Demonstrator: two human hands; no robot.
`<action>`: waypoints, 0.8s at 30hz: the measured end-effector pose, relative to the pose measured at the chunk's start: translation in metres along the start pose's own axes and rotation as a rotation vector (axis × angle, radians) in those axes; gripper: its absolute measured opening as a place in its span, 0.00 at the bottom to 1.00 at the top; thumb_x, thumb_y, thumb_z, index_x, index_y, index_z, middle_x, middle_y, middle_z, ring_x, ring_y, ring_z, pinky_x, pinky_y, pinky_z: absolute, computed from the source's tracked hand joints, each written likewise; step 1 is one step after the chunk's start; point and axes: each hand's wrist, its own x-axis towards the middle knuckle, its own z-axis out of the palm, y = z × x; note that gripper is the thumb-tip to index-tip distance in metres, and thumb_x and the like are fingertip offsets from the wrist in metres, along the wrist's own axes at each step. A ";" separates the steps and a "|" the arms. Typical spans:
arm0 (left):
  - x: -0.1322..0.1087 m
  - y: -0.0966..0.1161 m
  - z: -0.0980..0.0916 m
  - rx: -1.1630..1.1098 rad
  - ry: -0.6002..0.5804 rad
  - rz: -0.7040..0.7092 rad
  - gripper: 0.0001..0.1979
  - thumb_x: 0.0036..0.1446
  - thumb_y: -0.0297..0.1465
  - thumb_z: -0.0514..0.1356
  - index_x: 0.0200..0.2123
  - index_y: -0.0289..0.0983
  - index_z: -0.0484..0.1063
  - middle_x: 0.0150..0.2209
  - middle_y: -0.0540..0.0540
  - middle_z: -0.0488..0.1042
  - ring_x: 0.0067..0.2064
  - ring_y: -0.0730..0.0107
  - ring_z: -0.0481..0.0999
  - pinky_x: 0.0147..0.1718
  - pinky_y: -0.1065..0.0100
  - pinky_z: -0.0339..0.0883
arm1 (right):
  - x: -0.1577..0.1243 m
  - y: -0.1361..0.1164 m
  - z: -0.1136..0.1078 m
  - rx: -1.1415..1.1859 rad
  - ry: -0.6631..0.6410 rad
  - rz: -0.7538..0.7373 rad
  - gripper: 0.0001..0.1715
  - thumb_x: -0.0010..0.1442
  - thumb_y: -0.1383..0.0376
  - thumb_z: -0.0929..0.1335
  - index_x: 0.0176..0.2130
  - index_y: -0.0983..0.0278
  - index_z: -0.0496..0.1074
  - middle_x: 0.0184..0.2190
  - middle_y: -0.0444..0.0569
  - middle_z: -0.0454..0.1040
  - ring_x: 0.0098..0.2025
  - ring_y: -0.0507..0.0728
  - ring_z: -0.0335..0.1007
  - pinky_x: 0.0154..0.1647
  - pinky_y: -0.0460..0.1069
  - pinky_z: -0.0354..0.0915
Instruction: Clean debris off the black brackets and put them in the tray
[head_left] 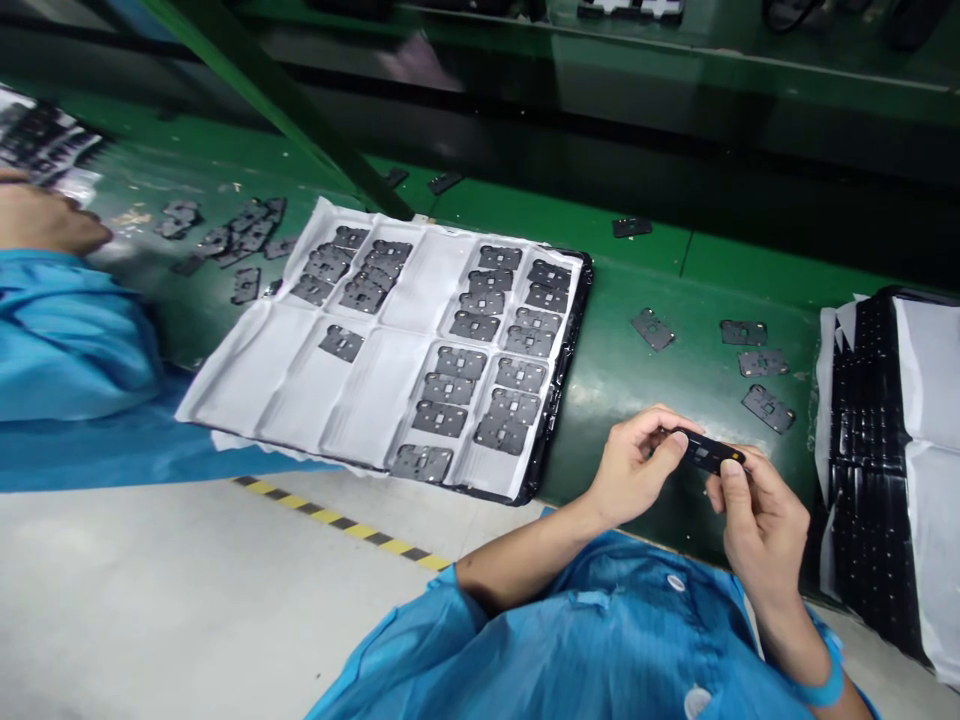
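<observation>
Both of my hands hold one small black flat part (707, 453) over the front edge of the green bench. My left hand (637, 465) pinches its left end with thumb and fingers. My right hand (761, 520) grips its right end, where a bit of yellow shows. To the left lies a black tray (564, 370) lined with white paper, with several dark grey metal plates (480, 370) set out in rows on it.
Loose plates (754, 360) lie on the green bench (637, 260) beyond my hands. A stack of black trays with white sheets (892, 470) stands at the right. A co-worker's hand (41, 215) and blue sleeve (67, 330) are at the left, near more plates (225, 240).
</observation>
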 end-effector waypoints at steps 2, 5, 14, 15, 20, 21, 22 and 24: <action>0.000 0.000 0.000 -0.002 0.007 -0.003 0.16 0.70 0.43 0.63 0.42 0.35 0.82 0.40 0.44 0.80 0.37 0.71 0.77 0.38 0.69 0.72 | 0.000 0.001 0.000 -0.002 -0.002 -0.008 0.19 0.78 0.61 0.65 0.33 0.62 0.72 0.26 0.41 0.68 0.26 0.51 0.63 0.31 0.47 0.61; 0.000 -0.001 0.000 -0.025 0.003 -0.015 0.17 0.70 0.44 0.64 0.42 0.35 0.82 0.39 0.44 0.81 0.36 0.72 0.77 0.39 0.69 0.72 | 0.000 0.001 0.000 -0.004 -0.001 -0.011 0.17 0.78 0.61 0.66 0.35 0.62 0.73 0.26 0.41 0.68 0.26 0.51 0.64 0.30 0.47 0.61; -0.002 -0.003 -0.001 -0.048 0.012 -0.043 0.17 0.69 0.44 0.66 0.42 0.35 0.85 0.40 0.43 0.82 0.38 0.70 0.79 0.40 0.68 0.73 | 0.001 -0.003 -0.001 -0.021 0.001 -0.014 0.18 0.77 0.60 0.66 0.35 0.62 0.74 0.27 0.42 0.71 0.26 0.51 0.64 0.29 0.46 0.61; -0.002 -0.003 -0.001 -0.051 0.012 -0.035 0.17 0.69 0.44 0.66 0.42 0.35 0.85 0.40 0.43 0.82 0.38 0.69 0.79 0.41 0.68 0.73 | 0.001 -0.004 -0.001 -0.023 0.001 -0.017 0.18 0.77 0.60 0.66 0.35 0.62 0.74 0.27 0.42 0.71 0.26 0.51 0.64 0.29 0.46 0.61; -0.003 -0.001 -0.002 -0.053 0.004 0.003 0.18 0.69 0.44 0.66 0.44 0.35 0.87 0.39 0.42 0.82 0.40 0.68 0.80 0.43 0.68 0.73 | 0.001 -0.004 -0.001 -0.027 -0.014 -0.007 0.17 0.77 0.61 0.66 0.36 0.62 0.75 0.28 0.42 0.71 0.26 0.51 0.64 0.29 0.46 0.61; -0.003 -0.001 -0.003 -0.052 0.002 0.010 0.18 0.69 0.44 0.66 0.44 0.34 0.87 0.40 0.42 0.82 0.40 0.68 0.80 0.43 0.68 0.73 | 0.001 -0.003 -0.001 -0.025 -0.019 -0.005 0.17 0.77 0.61 0.66 0.36 0.62 0.75 0.28 0.42 0.71 0.26 0.50 0.65 0.29 0.46 0.61; -0.004 0.000 -0.003 -0.049 -0.001 0.017 0.18 0.70 0.44 0.66 0.44 0.34 0.87 0.40 0.42 0.82 0.40 0.68 0.80 0.43 0.68 0.73 | 0.001 -0.003 -0.001 -0.023 -0.022 -0.001 0.17 0.77 0.61 0.65 0.36 0.62 0.75 0.28 0.42 0.72 0.26 0.50 0.65 0.29 0.46 0.61; -0.004 0.001 -0.004 -0.038 -0.010 0.028 0.18 0.70 0.43 0.65 0.45 0.35 0.87 0.40 0.41 0.82 0.40 0.68 0.80 0.43 0.68 0.73 | 0.001 -0.003 0.000 -0.021 -0.021 0.006 0.17 0.77 0.61 0.66 0.37 0.62 0.75 0.29 0.42 0.72 0.26 0.50 0.65 0.29 0.46 0.61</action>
